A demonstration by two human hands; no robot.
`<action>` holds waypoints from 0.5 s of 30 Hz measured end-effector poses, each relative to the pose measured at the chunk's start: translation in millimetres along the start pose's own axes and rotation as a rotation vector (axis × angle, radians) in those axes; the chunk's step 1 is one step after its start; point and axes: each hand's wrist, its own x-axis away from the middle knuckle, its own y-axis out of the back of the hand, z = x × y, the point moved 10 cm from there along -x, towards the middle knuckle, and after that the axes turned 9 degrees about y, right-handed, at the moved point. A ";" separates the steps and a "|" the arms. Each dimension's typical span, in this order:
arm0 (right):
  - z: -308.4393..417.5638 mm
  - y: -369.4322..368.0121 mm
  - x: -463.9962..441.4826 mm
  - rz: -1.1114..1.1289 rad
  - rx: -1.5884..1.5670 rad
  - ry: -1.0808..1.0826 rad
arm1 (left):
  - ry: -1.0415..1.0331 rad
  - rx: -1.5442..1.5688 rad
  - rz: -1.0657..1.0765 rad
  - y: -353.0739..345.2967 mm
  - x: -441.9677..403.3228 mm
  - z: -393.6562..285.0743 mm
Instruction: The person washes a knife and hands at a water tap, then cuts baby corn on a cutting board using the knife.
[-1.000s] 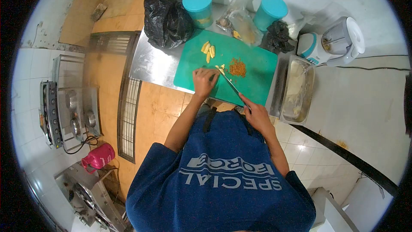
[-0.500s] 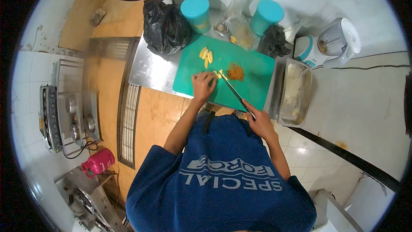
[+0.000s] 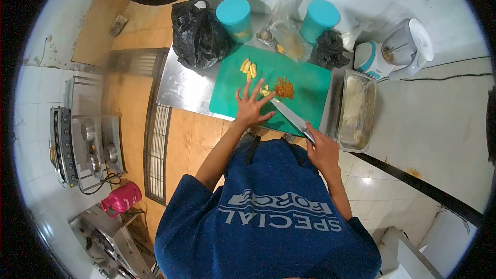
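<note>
My right hand [image 3: 322, 150] grips the handle of a kitchen knife [image 3: 291, 114]. Its blade lies slanted over the green cutting board [image 3: 302, 70], broad side showing, with a small pale bit near the tip. My left hand [image 3: 251, 107] is spread over the board with its fingers apart, one fingertip close to the knife tip. Just beyond those fingers sit small cut yellow pieces [image 3: 265, 91], partly covered by the hand. To their right is a heap of finely chopped orange-brown bits [image 3: 284, 88]. Several peeled yellow pieces [image 3: 248, 67] lie farther back on the board.
Behind the board stand a black plastic bag [image 3: 199, 33], two turquoise-lidded containers [image 3: 235, 18] [image 3: 320, 20], a clear bag [image 3: 289, 33] and a crumpled black bag [image 3: 331, 49]. A metal tray [image 3: 356, 111] and a blender [image 3: 398, 51] are at the right.
My left hand has opened from a curled shape, its fingers now spread toward the knife tip. The knife has turned from edge-down to showing its flat side, and my right hand has shifted slightly right.
</note>
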 end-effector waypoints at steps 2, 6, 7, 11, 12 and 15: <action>-2.3 4.7 10.1 -0.018 0.010 0.004 | 0.043 -0.052 0.069 -10.0 -2.7 13.4; -11.2 17.6 20.5 -0.093 0.009 -0.038 | 0.074 -0.021 0.092 -6.4 -8.2 18.6; -14.3 18.8 22.1 -0.095 0.023 -0.072 | 0.090 0.018 0.073 -1.3 -9.2 17.0; -17.9 6.1 11.5 -0.169 0.027 -0.012 | -0.025 0.139 -0.009 16.3 -6.0 -17.9; -11.7 4.1 4.7 -0.150 0.028 -0.012 | -0.087 0.096 0.008 15.9 -3.7 -31.5; 0.3 1.5 -4.5 -0.101 0.037 -0.007 | -0.102 0.073 0.044 9.7 2.1 -35.6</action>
